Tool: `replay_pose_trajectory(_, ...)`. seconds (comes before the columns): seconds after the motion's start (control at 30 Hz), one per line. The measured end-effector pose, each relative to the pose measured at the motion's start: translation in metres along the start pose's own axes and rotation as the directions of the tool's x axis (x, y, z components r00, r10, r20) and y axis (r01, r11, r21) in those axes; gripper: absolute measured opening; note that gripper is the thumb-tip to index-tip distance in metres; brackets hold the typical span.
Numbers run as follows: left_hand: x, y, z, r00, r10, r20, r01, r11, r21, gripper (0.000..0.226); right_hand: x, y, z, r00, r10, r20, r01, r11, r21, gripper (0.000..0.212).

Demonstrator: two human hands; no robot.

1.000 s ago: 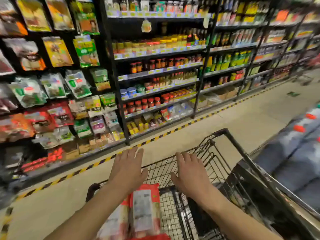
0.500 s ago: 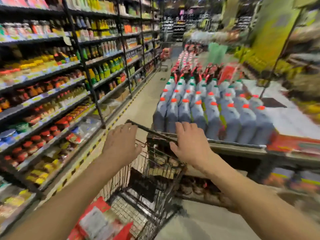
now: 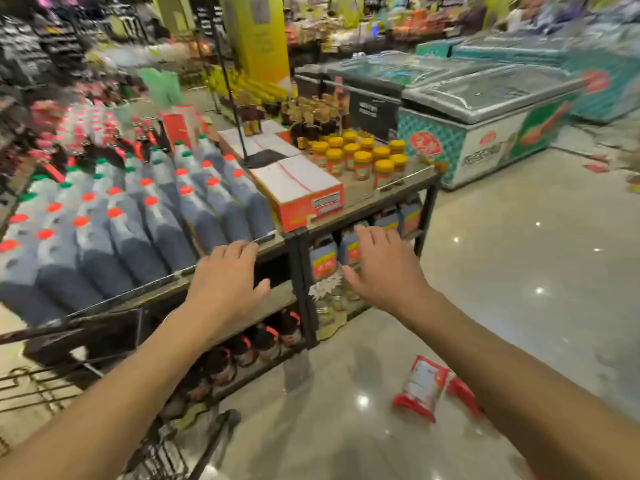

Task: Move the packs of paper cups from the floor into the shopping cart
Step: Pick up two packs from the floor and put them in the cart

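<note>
Down on the floor [image 3: 519, 271], 1 red pack of paper cups [image 3: 424, 386] is lying below the spread, empty right hand [image 3: 384, 271], nearer it than the spread left hand [image 3: 228, 282].

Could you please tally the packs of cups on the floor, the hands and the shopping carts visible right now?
Packs of cups on the floor: 2, one partly behind the right forearm
Hands: 2, left hand and right hand, both empty
Shopping cart: 1
Total: 5
</note>
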State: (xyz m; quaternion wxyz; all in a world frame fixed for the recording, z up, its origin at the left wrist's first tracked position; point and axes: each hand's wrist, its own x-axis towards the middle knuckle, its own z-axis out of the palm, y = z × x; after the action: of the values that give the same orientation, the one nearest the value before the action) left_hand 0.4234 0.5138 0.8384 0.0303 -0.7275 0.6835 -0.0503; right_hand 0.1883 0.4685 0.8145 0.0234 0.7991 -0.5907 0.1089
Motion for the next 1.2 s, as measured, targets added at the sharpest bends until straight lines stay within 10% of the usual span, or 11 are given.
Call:
replay_pose_trajectory(0.57,0.093,0.430,0.046,0.780,0.622,0.073,-0.621,0.783,-0.042,0.070,-0.152,0.373,0.015,0.758,0.640,0.126,-0.632,0.768,-0.103,0.079)
replay_pose_trajectory(1.2,0.234,0.699,0.204,0.464,0.832,0.303,-0.842,0.521,-0.139,0.075,-0.149,0.577,0.178,0.261,0.925,0.274,-0.962,0.271,0.001,0.067)
